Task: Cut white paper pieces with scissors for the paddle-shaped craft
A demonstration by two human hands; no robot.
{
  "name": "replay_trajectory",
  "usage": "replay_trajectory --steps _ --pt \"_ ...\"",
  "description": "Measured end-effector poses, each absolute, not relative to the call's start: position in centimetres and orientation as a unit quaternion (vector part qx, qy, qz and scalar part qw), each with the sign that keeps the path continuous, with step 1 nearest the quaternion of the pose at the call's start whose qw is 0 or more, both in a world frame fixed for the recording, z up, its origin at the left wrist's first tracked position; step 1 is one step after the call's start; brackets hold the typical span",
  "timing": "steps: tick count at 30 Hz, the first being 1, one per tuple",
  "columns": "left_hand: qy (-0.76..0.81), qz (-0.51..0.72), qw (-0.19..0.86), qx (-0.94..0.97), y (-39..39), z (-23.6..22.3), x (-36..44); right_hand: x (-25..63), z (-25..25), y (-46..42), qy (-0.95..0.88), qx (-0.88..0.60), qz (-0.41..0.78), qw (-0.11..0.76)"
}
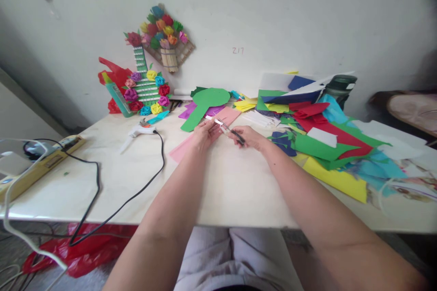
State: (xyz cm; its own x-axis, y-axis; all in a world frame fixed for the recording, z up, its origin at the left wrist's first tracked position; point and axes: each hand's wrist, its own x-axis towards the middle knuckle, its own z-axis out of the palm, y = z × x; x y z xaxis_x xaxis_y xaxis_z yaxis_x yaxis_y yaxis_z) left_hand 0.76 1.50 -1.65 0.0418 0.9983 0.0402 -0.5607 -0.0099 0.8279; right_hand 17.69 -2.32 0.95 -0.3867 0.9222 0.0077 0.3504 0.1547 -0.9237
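In front of me, my right hand (pixel 248 136) grips the dark handles of a pair of scissors (pixel 240 138), its blades pointing up and left. My left hand (pixel 205 133) pinches a small white strip (pixel 218 121), which looks like rolled or folded paper, at the scissor blades. Whether the blades are closed on it is too small to tell. Below both hands lies a pink sheet (pixel 180 148) on the white table (pixel 235 191). Just beyond, a green paddle-shaped cutout (pixel 210 100) rests partly over purple paper (pixel 189 109).
A white glue gun (pixel 141 131) with a black cord lies left, near a power strip (pixel 51 161). Behind it stand a flower-decorated green guitar shape (pixel 148 91) and a glue bottle (pixel 118 99). Coloured sheets (pixel 327 145) pile up on the right, with a dark bottle (pixel 339 88) behind.
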Motion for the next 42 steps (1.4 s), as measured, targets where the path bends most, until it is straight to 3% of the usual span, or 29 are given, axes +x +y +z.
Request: replay_trajectory --steps 22,42 --pt "0.316 0.626 0.64 0.315 1.3 -1.4 0.9 17.7 0.7 -2.1 -0.711 -0.457 0.445 0.296" --pt "0.304 0.632 0.644 0.306 1.4 -1.5 0.9 17.9 -0.6 -1.1 -0.711 -0.427 0.447 0.335"
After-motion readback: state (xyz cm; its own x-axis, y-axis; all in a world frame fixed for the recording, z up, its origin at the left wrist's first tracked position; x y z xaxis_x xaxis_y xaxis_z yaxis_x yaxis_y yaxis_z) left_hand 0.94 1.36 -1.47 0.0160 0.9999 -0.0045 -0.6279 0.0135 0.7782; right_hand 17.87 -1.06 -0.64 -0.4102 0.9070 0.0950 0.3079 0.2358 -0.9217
